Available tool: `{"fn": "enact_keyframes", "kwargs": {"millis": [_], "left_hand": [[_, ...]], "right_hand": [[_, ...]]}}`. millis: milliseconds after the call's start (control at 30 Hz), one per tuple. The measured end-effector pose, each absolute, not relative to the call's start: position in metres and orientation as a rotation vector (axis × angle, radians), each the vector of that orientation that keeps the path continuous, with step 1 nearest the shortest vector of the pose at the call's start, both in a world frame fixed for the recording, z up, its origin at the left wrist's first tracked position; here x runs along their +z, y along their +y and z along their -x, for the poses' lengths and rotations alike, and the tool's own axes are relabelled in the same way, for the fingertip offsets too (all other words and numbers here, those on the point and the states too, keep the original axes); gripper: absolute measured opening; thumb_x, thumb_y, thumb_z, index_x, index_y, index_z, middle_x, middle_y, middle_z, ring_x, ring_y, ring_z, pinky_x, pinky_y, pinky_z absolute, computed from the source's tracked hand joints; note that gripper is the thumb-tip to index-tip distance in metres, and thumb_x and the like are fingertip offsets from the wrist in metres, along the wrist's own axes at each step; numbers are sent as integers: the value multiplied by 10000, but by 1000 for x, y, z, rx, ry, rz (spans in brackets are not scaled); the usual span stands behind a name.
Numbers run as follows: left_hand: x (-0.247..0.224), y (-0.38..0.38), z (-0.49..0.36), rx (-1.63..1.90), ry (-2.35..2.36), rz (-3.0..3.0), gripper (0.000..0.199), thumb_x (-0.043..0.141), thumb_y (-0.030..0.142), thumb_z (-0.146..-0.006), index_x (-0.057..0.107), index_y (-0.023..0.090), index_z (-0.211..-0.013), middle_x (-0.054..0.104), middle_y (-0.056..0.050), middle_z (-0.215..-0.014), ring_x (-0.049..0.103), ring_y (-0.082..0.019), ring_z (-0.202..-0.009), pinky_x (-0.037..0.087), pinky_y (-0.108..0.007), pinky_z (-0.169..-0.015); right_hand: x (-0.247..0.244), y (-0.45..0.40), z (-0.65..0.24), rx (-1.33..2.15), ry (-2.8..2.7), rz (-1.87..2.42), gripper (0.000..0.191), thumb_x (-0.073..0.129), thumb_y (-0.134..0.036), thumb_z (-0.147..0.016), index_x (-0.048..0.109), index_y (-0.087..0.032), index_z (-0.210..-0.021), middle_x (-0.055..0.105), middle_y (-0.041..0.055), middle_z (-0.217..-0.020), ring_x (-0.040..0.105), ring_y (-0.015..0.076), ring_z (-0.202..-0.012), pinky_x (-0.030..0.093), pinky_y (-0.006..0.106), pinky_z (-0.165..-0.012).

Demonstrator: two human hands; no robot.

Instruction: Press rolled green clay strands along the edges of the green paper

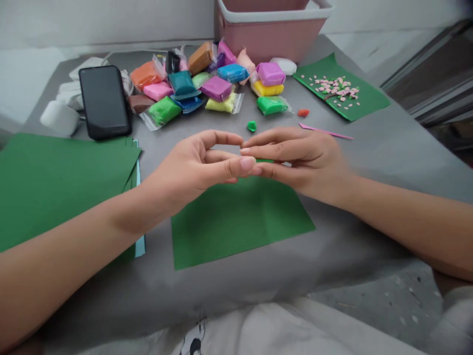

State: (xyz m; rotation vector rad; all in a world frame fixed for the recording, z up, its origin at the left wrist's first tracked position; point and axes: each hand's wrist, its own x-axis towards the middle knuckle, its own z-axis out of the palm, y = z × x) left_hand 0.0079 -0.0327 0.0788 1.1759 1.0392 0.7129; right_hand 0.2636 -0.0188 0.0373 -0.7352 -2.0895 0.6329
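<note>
A sheet of green paper [240,222] lies on the grey table in front of me. Above its far part, my left hand [207,165] and my right hand [299,158] meet at the fingertips. The left thumb and fingers are curved together, with anything between their tips hidden. Fingers of the right hand are stretched out, a gap showing between them and the thumb. A small green lump of clay [252,126] and a small orange-red piece [303,113] lie beyond the hands, near a thin pink tool [327,131].
Wrapped clay packs [216,88] in several colours are heaped at the back, before a pink basket [271,34]. A black phone [105,101] and stacked green sheets [55,182] are on the left. Back right lies a green sheet with a pink blossom tree [365,101].
</note>
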Motion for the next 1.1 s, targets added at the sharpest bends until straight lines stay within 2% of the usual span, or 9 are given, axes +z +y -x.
{"fn": "enact_keyframes", "kwargs": {"millis": [200, 367, 500, 633, 700, 800, 933, 1000, 1100], "left_hand": [[78, -36, -9, 762, 1031, -1132, 685, 1197, 424, -648, 817, 227, -1182, 887, -14, -891, 899, -309, -1061, 727, -429, -995], [76, -35, -9, 795, 1027, -1110, 671, 1213, 392, -621, 827, 231, -1146, 882, 2, -865, 888, -249, -971, 716, -356, -940], [75, -32, -9, 810, 1026, -1078, 703, 1224, 390, -584, 826, 224, -1138, 875, 5, -868, 871, -229, -926, 716, -359, -935], [73, -33, -8, 776, 1027, -1080, 724, 1215, 398, -608, 830, 234, -1198, 886, -8, -928, 881, -260, -1038, 713, -404, -1019], [73, -34, -7, 761, 1036, -1102, 707, 1200, 404, -652, 829, 238, -1230, 898, -25, -990, 878, -272, -1117, 705, -415, -1068], [73, -36, -9, 788, 1039, -1123, 622, 1157, 471, -739, 822, 235, -1207, 905, -46, -1072, 870, -272, -1181, 694, -417, -1115], [74, -36, -13, 837, 1064, -1081, 357, 1003, 473, -942, 799, 224, -1096, 898, -54, -1085, 876, -256, -1188, 691, -420, -1140], [74, -36, -16, 837, 1081, -1054, 243, 916, 423, -1016, 788, 224, -1070, 896, -51, -1056, 883, -246, -1165, 695, -420, -1133], [75, -35, -18, 842, 1096, -1023, 167, 844, 373, -1056, 774, 222, -1053, 897, -49, -1028, 888, -239, -1141, 697, -423, -1128]], "right_hand": [[35, -21, -265, 592, -2148, 743, 249, 873, -401, -1102, 935, -391, -1343, 893, 31, -1362, 878, 226, -1171, 752, 354, -1040], [33, -22, -266, 472, -2131, 775, 355, 903, -453, -1076, 897, -346, -1414, 894, 51, -1266, 830, 167, -883, 733, 287, -749], [36, -24, -264, 309, -2093, 752, 186, 863, -356, -1109, 912, -344, -1288, 900, 31, -1154, 819, 166, -847, 721, 304, -754], [40, -25, -261, 216, -2097, 642, 115, 784, -273, -1158, 891, -316, -1153, 897, -12, -1026, 804, 143, -821, 668, 278, -757], [43, -25, -259, 304, -2062, 691, 222, 712, -400, -1209, 853, -291, -1077, 868, 0, -957, 764, 138, -774, 614, 274, -688], [48, -25, -260, 380, -2013, 823, 562, 544, -654, -1241, 752, -265, -893, 796, 19, -827, 702, 144, -698, 543, 314, -639], [52, -24, -265, 300, -2046, 947, 720, 514, -765, -1209, 713, -275, -721, 713, 4, -655, 660, 150, -601, 502, 347, -605], [51, -22, -268, 248, -2036, 954, 607, 618, -727, -1187, 812, -302, -801, 778, -3, -709, 706, 168, -633, 553, 355, -636], [48, -20, -269, 238, -2024, 879, 209, 811, -488, -1139, 915, -345, -1028, 916, -13, -968, 823, 197, -785, 651, 362, -726]]}}
